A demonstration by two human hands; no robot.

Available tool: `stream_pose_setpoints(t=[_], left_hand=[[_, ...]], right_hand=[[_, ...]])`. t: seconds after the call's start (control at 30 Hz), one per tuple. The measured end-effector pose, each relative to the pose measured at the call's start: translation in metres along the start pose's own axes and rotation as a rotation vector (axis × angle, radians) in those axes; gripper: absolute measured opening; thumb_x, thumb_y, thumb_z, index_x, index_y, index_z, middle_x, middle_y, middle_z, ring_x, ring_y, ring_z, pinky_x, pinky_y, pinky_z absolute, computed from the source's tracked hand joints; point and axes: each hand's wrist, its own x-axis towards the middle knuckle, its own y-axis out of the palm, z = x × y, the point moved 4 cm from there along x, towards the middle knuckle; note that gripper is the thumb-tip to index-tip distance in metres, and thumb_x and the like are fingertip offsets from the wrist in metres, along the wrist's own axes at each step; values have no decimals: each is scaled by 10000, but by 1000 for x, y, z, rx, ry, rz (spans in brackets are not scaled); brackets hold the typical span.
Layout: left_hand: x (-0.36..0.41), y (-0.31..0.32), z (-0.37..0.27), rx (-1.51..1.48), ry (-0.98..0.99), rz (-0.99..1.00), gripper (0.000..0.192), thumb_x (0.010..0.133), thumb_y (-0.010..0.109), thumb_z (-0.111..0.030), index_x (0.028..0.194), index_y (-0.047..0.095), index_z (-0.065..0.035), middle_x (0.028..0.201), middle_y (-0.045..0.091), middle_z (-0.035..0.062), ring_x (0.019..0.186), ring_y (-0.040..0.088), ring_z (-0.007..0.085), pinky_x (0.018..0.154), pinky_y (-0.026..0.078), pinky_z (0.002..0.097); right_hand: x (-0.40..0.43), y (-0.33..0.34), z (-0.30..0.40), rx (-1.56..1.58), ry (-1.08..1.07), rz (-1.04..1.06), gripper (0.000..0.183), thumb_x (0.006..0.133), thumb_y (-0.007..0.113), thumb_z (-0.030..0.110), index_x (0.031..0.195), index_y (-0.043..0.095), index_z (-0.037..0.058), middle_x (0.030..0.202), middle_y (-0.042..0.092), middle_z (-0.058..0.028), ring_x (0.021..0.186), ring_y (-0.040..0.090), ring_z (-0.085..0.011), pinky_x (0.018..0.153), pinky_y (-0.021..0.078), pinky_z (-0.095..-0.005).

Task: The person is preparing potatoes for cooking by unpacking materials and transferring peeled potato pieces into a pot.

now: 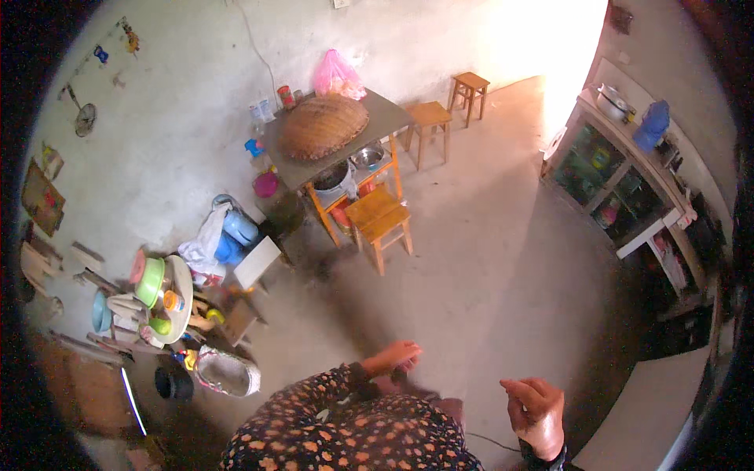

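Note:
My left hand (396, 358) is in front of my body at the lower middle, its fingers close together. Its palm side is hidden, with a dark shape just below it. To the lower right, my right hand (535, 412) is raised with fingers loosely bent and the thumb apart from them; nothing shows in it. Both sleeves belong to a dark floral top (353, 433). Beyond the hands, a woven basket cover (324, 126) rests on a table (386, 115), beside a pink plastic bag (337, 76). A wooden stool (378, 215) stands at the table's near side.
Two more stools (429, 115) stand by the wall near a bright doorway. A glass-fronted cabinet (618, 176) lines the right side, with a pale board (645, 406) below it. At left are a green basin (150, 282), a lined basket (227, 374) and a dark pot (174, 384).

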Motion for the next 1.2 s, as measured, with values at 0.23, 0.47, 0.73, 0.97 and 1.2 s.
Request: stream_pose_setpoints(t=[0.23,0.47,0.73,0.97,1.2], left_hand=[[41,-16,-81,-63,-74,-79,353,895,592,-406,1064,585,-96,836,650,65,666,635,173,571,524,306],[132,-45,-180,-146,10,-202,343,904,583,-394,1051,561,-85,858,656,77,667,646,191,559,533,326],[224,-90,-293,-203,143,-362,313,918,579,-353,1099,582,-98,891,679,82,684,661,203,563,551,340],[245,-161,-403,-265,261,-441,274,930,546,-345,1071,569,-111,898,651,56,732,646,159,619,522,288],[275,-256,-505,-413,435,-546,274,930,545,-347,1037,575,-97,878,642,62,699,638,174,629,527,288]], right_hand=[[78,-2,-62,41,-3,89,240,680,625,-99,875,686,26,703,634,-117,559,591,-246,498,452,-315],[154,-27,-168,7,-83,130,204,704,645,-75,875,684,28,683,622,-111,537,578,-236,487,441,-298],[258,-39,-254,111,-57,180,173,736,658,-33,882,691,54,658,591,-107,516,557,-242,479,433,-322],[362,-16,-293,52,-136,350,179,766,673,58,941,688,95,674,588,-108,573,582,-296,502,457,-387],[480,0,-314,-5,-119,382,179,775,668,72,948,694,112,702,609,-111,604,600,-307,530,488,-386]])
